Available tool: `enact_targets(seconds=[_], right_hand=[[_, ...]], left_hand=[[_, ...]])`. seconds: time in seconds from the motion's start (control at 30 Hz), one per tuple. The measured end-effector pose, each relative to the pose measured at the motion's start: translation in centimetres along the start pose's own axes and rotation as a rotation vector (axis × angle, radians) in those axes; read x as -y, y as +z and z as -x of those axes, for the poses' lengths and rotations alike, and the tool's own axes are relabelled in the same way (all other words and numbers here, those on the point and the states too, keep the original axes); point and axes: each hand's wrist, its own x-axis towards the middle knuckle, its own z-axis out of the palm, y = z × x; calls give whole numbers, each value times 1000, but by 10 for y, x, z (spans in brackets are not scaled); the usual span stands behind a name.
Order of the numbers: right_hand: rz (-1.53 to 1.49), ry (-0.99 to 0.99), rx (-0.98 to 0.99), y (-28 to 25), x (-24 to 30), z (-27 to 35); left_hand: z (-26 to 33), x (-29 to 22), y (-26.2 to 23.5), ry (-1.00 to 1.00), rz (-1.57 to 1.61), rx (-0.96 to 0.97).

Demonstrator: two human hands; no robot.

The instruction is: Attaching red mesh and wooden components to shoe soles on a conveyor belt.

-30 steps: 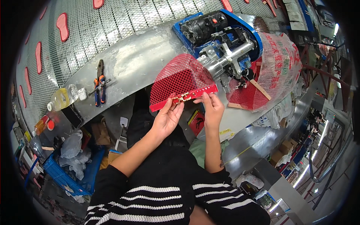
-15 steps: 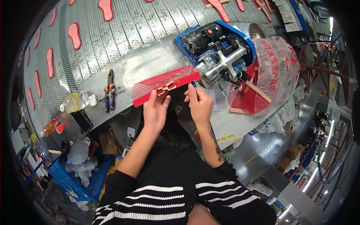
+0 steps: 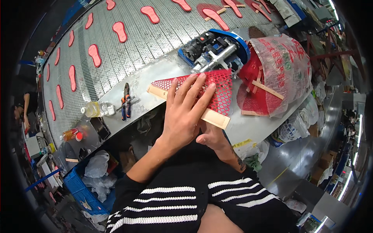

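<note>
A red mesh piece (image 3: 220,96) with a beige strip along its near edge lies between my two hands in front of the workbench. My left hand (image 3: 182,112) is over it, back upward, its fingers stretched flat across mesh and strip. Its thumb is out of sight. Underneath the strip is my right hand (image 3: 215,139). Its thumb sticks out to the left, while the piece and my left hand hide the other fingers. Just beyond the mesh stands a blue machine (image 3: 217,54) with a bare metal mechanism.
Pliers (image 3: 126,101) and a bottle of yellowish liquid (image 3: 95,109) lie left on the metal bench (image 3: 136,87). Pink insoles (image 3: 94,55) in rows cover the mesh belt (image 3: 132,50) behind. A plastic sack (image 3: 281,58) of red mesh pieces stands right. A blue crate (image 3: 83,192) sits lower left.
The piece has been turned: beige strip and open mesh now show instead of the red band with gold-coloured parts. My left hand has moved over it, my right hand beneath. The view has shifted.
</note>
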Motion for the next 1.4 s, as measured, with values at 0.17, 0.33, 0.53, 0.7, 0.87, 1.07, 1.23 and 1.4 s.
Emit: enact_targets(seconds=[0.17,0.33,0.53,0.7,0.87,1.07,1.23,1.4], right_hand=[[-100,19,13,-4,12,24],[32,-30,40,-12,12,34],[145,-82,100,-7,11,21],[283,-35,221,10,8,-4],[386,-16,212,49,-6,-42],[107,-33,-162,110,-21,-106],[114,-134,-490,107,-31,-190],[-82,-75,-577,40,-28,-286]], left_hand=[[2,-30,7,-7,-77,-9],[5,-44,10,-43,-100,-21],[6,-29,6,-35,-74,-46],[8,2,-13,-12,-9,-79],[11,51,-45,7,20,-124],[9,108,-87,-97,115,-32],[-5,156,-82,-210,262,44],[-13,206,-85,-325,397,-8]])
